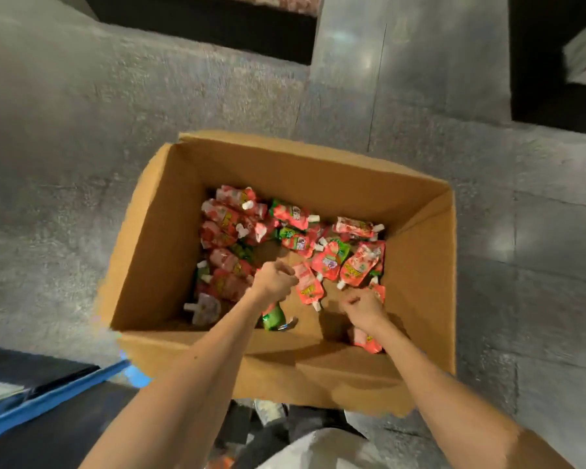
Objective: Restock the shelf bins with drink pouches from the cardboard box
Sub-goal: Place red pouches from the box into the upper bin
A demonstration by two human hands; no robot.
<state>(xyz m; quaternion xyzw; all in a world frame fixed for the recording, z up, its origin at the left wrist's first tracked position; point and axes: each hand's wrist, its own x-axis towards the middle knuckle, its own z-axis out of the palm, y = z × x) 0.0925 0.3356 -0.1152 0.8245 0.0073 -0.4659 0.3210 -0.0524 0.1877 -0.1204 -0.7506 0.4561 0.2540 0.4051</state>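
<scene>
Box: the cardboard box [420, 265] stands open on the floor [82, 164], flaps up, just in front of the person.
Pouches: the drink pouches [359, 269] lie loose on the box bottom, thickest along the far and left walls, with bare cardboard showing in the middle and near the front wall.
Left hand: the left hand [274, 280] is down in the box, fingers curled and pinching the top edge of one red pouch [308, 286], whose white spout hangs down.
Right hand: the right hand [364, 304] is near the right front corner, fingers curled; whether they hold a pouch I cannot tell.
Handling: the pouches look light, soft and glossy, so likely slippery and floppy. A hold on the stiff spout or the sealed top edge should be surest; several bunched in one hand may slide apart.
Surface: grey, rough floor with seams, like concrete.
Room: dim, with dark shelving [200, 28] at the far edge and a blue edge [48, 397] at the near left. No bins can be made out.
</scene>
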